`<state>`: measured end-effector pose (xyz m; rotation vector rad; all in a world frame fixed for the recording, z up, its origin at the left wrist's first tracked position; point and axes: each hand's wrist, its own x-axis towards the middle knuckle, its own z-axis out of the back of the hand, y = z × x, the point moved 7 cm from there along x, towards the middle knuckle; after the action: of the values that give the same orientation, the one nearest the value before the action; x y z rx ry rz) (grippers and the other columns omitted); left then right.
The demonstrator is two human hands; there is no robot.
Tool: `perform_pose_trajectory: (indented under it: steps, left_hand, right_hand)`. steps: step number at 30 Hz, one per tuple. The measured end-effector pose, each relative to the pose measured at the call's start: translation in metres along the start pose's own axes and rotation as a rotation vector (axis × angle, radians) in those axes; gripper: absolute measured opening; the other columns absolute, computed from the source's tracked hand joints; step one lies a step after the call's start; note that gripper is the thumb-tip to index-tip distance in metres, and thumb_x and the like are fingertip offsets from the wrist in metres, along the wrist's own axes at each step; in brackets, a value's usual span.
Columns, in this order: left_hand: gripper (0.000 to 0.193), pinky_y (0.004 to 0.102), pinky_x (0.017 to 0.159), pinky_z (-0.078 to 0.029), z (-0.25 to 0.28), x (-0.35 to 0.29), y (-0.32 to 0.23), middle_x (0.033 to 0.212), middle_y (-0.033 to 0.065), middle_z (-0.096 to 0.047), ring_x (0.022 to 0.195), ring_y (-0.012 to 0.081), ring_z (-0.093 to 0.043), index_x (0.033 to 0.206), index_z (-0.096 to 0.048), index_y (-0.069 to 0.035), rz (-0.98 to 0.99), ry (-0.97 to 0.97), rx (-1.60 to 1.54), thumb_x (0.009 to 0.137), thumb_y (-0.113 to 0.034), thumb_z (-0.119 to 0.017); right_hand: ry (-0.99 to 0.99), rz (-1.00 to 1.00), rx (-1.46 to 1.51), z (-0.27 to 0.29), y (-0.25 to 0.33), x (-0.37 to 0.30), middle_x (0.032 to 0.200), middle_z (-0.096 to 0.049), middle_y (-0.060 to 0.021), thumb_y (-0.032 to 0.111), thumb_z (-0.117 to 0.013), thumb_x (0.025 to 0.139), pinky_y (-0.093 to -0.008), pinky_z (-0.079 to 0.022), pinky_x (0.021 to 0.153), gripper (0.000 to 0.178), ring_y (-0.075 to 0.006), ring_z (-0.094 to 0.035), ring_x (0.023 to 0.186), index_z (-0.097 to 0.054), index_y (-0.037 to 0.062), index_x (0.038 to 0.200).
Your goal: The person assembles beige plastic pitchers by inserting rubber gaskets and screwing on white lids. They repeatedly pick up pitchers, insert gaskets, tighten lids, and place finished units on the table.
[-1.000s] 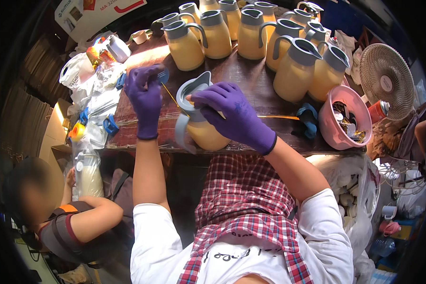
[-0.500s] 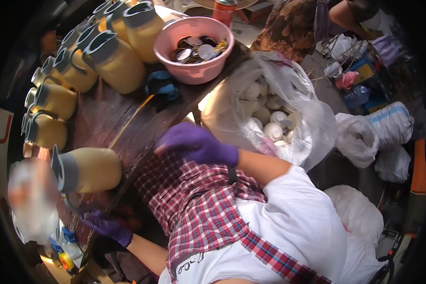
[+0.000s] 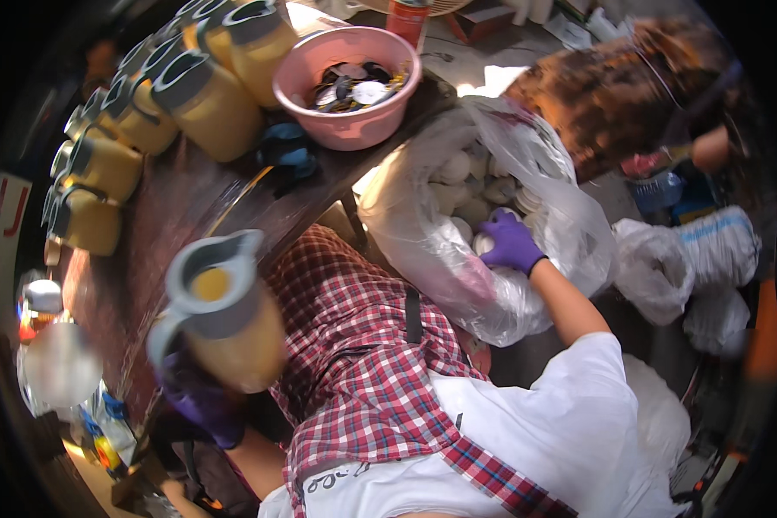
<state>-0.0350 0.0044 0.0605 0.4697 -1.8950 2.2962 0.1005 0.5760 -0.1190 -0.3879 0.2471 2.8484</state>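
My left hand, in a purple glove, is closed around the handle of a pitcher. The pitcher has a pale yellow body and a grey rim, spout and handle; it leans, its open mouth facing up. Over to the right, my purple-gloved right hand reaches into a large clear plastic bag. Its fingers are curled on a white round plastic part, partly hidden by the glove. Several similar white round plastic parts fill the bag around it.
Several yellow pitchers with grey tops crowd the far left of the dark table. A pink basin with small round pieces stands near its edge, beside a black and blue tool. White sacks lie right; a person's patterned clothing shows behind.
My right hand has moved from above my lap to the right, into the bag. The pitcher in my left hand has been lifted and turned from lying sideways to mouth up.
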Motion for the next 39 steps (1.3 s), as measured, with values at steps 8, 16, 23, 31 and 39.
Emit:
perform_pose_trajectory:
  steps: [8, 16, 23, 31, 39]
  left_hand:
    - [0.049, 0.0336, 0.101, -0.045, -0.106, -0.025, 0.008, 0.129, 0.009, -0.064, 0.113, 0.0174, -0.06, 0.121, -0.067, 0.002, 0.184, 0.407, -0.334, 0.088, -0.032, -0.077]
    - [0.053, 0.0304, 0.099, -0.046, -0.089, -0.015, -0.001, 0.127, 0.0072, -0.064, 0.11, 0.0142, -0.059, 0.131, -0.063, 0.001, 0.23, 0.405, -0.438, 0.089, -0.028, -0.078]
    - [0.041, 0.0278, 0.091, -0.048, -0.08, -0.023, -0.001, 0.111, 0.0022, -0.067, 0.098, 0.0094, -0.059, 0.122, -0.066, -0.001, 0.34, 0.421, -0.445, 0.09, -0.024, -0.076]
    - [0.038, 0.028, 0.087, -0.05, -0.081, -0.012, 0.005, 0.103, 0.0044, -0.07, 0.096, 0.0123, -0.064, 0.098, -0.067, -0.003, 0.478, 0.464, -0.471, 0.076, -0.028, -0.085]
    - [0.035, 0.0415, 0.098, -0.049, -0.08, -0.009, -0.035, 0.105, 0.0048, -0.072, 0.098, 0.0207, -0.069, 0.099, -0.067, -0.005, -0.03, 0.511, -0.01, 0.075, -0.02, -0.087]
  right_hand:
    - [-0.513, 0.398, 1.672, 0.149, 0.161, 0.005, 0.133, -0.052, -0.0128, 0.038, -0.063, 0.099, -0.0381, -0.048, 0.102, 0.059, -0.0223, -0.055, 0.122, -0.04, 0.0056, 0.142]
    - [-0.495, 0.73, 1.368, 0.156, 0.259, -0.007, 0.143, -0.046, -0.0192, 0.002, -0.07, 0.072, -0.0459, -0.028, 0.119, 0.062, -0.0346, -0.039, 0.142, -0.047, 0.0118, 0.129]
    - [-0.032, 0.939, 1.083, 0.209, 0.301, -0.009, 0.158, -0.035, -0.0239, 0.031, -0.059, 0.09, -0.0449, -0.021, 0.122, 0.072, -0.0369, -0.032, 0.149, -0.038, 0.0008, 0.152]
    - [-0.311, 1.534, 0.735, 0.216, 0.332, -0.035, 0.157, -0.037, -0.0261, 0.043, -0.045, 0.098, -0.0572, -0.023, 0.119, 0.057, -0.0469, -0.038, 0.143, -0.049, 0.0137, 0.147]
    - [-0.454, 1.054, 0.77, 0.169, 0.318, 0.02, 0.157, -0.037, -0.0221, 0.027, -0.039, 0.104, -0.049, -0.021, 0.121, 0.056, -0.04, -0.035, 0.146, -0.037, 0.0004, 0.153]
